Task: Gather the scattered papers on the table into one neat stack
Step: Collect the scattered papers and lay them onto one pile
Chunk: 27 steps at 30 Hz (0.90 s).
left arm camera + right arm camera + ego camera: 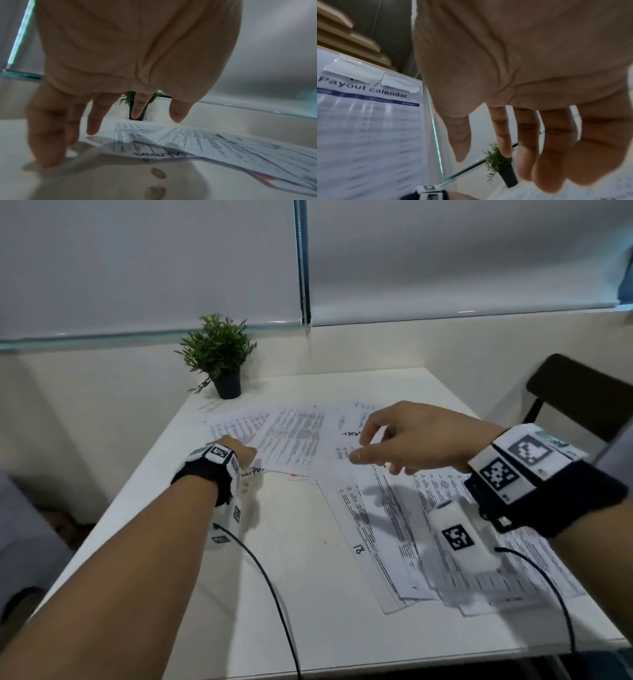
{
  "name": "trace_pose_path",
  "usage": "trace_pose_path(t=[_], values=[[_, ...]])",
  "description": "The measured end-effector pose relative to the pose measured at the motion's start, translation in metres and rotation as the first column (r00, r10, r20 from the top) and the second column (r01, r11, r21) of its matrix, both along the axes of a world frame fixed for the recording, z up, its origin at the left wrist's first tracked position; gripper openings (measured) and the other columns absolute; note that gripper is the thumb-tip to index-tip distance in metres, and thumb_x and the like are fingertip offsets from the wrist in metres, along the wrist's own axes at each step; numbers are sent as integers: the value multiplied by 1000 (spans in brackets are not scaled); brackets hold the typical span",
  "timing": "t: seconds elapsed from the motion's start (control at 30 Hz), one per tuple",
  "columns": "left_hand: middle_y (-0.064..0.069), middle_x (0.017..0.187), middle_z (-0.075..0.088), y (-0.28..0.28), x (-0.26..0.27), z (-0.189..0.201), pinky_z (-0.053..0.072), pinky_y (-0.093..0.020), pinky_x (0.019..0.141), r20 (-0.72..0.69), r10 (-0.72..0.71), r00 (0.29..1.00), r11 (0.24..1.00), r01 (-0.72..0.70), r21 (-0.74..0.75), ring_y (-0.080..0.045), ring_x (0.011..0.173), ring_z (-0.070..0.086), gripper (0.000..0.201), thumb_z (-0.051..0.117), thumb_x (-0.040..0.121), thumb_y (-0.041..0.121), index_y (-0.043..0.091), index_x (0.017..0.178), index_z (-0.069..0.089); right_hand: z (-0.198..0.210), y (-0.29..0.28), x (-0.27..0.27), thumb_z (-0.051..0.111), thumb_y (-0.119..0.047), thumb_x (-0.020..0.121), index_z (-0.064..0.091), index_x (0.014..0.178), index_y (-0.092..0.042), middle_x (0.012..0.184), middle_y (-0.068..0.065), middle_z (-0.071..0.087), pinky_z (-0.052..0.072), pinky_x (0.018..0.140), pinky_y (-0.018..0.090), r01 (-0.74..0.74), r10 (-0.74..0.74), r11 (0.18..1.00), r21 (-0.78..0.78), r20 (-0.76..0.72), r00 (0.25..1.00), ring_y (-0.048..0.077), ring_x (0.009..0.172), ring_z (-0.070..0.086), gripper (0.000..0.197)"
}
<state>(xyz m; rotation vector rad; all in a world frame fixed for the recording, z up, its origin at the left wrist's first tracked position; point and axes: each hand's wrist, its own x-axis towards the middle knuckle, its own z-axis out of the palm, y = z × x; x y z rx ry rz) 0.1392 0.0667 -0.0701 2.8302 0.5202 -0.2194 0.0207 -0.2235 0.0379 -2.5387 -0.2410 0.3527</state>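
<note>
Printed white papers lie scattered on the white table (pixel 291 570). One overlapping group (pixel 294 440) sits at the far middle, and another fanned group (pixel 394 529) reaches toward the near right edge. My left hand (pixel 245 455) is down at the left edge of the far group. Its fingers (pixel 93 125) are spread and straight, and the outermost one touches the table beside a paper corner (pixel 154 150). My right hand (pixel 376 443) hovers above the far group's right sheets. Its fingers (pixel 527 162) are relaxed and hold nothing.
A small potted plant (pixel 219 354) stands at the table's far left corner. A dark chair (pixel 582 395) is at the right. Cables (pixel 267 577) trail from both wrists across the near table. A "payout calendar" sheet (pixel 368 121) hangs on the glass at the left.
</note>
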Motion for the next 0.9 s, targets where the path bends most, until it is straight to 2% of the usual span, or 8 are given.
trace_pose_path(t=[0.13,0.27,0.37,0.53,0.63,0.7,0.77,0.9], values=[[-19,151,47,-10,19,-13,41,-47,109,-18,-11,1000,999,12,49,-39,135,48,76,54,94,54,4,150,42,-10,27,26,77,-54,83,71,100,-21,90,0,74,62,75,38,18,-23,998,63,77,997,20,79,72,37],[-11,143,54,-15,23,-22,46,-46,103,-74,-140,987,956,154,249,-35,128,54,61,64,90,44,18,143,50,-48,37,56,68,-56,89,64,124,-19,125,1,65,45,84,31,26,-15,977,-212,51,999,23,116,62,52],[-9,141,56,-7,28,-22,48,-45,102,-83,-112,990,962,129,239,-35,127,55,75,74,79,45,17,143,47,-85,33,68,70,-58,84,57,132,-19,131,3,63,53,89,33,-6,-20,921,-390,-62,998,25,112,63,63],[-13,161,32,17,26,-18,41,-49,111,-10,-10,1000,998,11,67,-38,141,42,106,77,80,49,9,159,18,-111,30,74,69,-67,68,55,108,-28,96,-4,57,59,82,42,-12,7,832,-554,-11,1000,24,88,62,57],[-13,157,39,38,21,-19,42,-49,109,40,127,991,989,-123,-83,-39,138,45,123,88,65,45,11,158,15,-115,33,77,70,-67,65,53,94,-30,90,-5,60,60,79,41,-24,19,815,-579,-15,1000,22,82,65,51],[-14,151,47,49,12,-19,44,-44,107,79,189,979,966,-171,-196,-38,133,50,107,90,65,31,13,153,31,-118,32,80,73,-66,65,54,93,-31,94,-5,65,59,82,40,-32,35,820,-572,-6,999,23,85,67,49],[-15,144,53,57,5,-22,46,-39,105,185,249,951,938,-189,-289,-37,128,53,84,83,72,12,18,147,46,-118,31,81,78,-58,74,63,117,-25,114,0,68,54,91,38,-55,51,824,-565,-23,998,29,105,67,56],[-17,123,62,59,-11,-21,50,-32,80,366,332,869,870,-131,-476,-34,102,62,69,76,75,1,27,136,55,-114,31,80,78,-49,81,64,130,-15,129,9,66,49,95,37,-52,40,831,-554,-34,999,31,120,63,62]])
